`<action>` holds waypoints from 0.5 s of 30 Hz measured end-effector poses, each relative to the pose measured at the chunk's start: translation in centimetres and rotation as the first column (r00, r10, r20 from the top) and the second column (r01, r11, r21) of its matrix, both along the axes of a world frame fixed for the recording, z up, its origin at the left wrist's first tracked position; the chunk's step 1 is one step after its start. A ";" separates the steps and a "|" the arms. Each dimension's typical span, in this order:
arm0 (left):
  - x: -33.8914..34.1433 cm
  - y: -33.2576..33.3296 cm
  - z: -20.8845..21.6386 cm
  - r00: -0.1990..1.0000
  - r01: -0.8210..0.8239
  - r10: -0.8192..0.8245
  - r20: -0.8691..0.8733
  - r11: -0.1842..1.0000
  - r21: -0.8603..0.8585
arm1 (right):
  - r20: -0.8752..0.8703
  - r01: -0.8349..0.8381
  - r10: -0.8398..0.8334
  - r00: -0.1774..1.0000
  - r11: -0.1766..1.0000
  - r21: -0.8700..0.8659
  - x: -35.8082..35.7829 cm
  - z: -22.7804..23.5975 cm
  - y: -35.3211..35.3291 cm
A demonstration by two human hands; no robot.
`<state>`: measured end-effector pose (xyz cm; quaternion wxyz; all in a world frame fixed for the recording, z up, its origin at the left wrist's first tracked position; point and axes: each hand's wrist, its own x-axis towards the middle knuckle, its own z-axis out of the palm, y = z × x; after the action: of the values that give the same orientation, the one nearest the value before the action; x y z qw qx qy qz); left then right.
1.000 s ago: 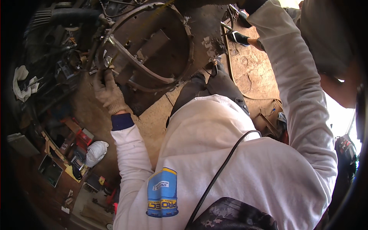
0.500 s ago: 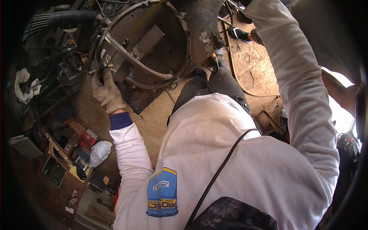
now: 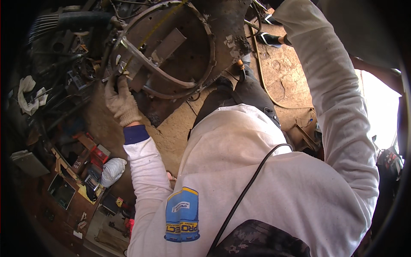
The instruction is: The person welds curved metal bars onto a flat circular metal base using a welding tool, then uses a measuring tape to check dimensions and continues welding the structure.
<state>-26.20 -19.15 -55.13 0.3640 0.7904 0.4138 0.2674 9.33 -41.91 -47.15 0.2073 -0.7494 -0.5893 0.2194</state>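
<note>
One crumpled white cloth (image 3: 26,90) lies farthest left, at nine o'clock, among dark metal clutter. At eight o'clock we see a bulging white plastic bag (image 3: 113,172) beside red and yellow items. Our left hand (image 3: 121,103), in a pale knitted work glove, is at ten o'clock, its fingers pinched on the near end of a thin yellow measuring strip (image 3: 158,28). From our fingertips the strip slants toward one o'clock, across the opening of a large greyish-brown round metal frame (image 3: 212,50) at eleven o'clock. Further right, a slim tan hose (image 3: 259,73) curves over the brown floor. Our white right sleeve (image 3: 332,64) reaches up past the top edge at one o'clock; we cannot tell what our right hand grasps, since it is out of sight.
</note>
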 end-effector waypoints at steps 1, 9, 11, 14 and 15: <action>-0.1 0.0 -0.1 1.000 0.003 -0.003 0.007 1.000 -0.014 | -0.015 0.023 -0.024 1.000 0.999 -0.049 -0.6 1.1 -0.1; -0.8 -0.8 0.6 0.999 0.025 -0.029 0.040 0.996 0.083 | -0.086 -0.117 0.119 0.989 0.993 0.030 -0.4 -1.7 -0.2; -0.1 -1.5 2.1 0.997 0.038 -0.031 -0.065 0.994 0.100 | -0.128 -0.111 0.110 0.986 0.994 -0.006 -1.0 -1.3 -0.3; -0.4 -2.6 3.1 0.999 -0.034 0.034 -0.006 0.999 -0.009 | -0.196 -0.093 0.072 0.978 0.990 -0.105 -1.7 0.6 -0.2; -1.1 -2.6 2.6 0.997 -0.066 0.066 0.027 0.998 -0.012 | -0.262 -0.056 0.039 0.964 0.997 -0.057 -2.0 0.3 -0.8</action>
<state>-27.25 -21.77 -52.55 0.3649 0.7707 0.4360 0.2879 7.33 -42.73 -46.87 0.2537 -0.7059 -0.5675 0.3395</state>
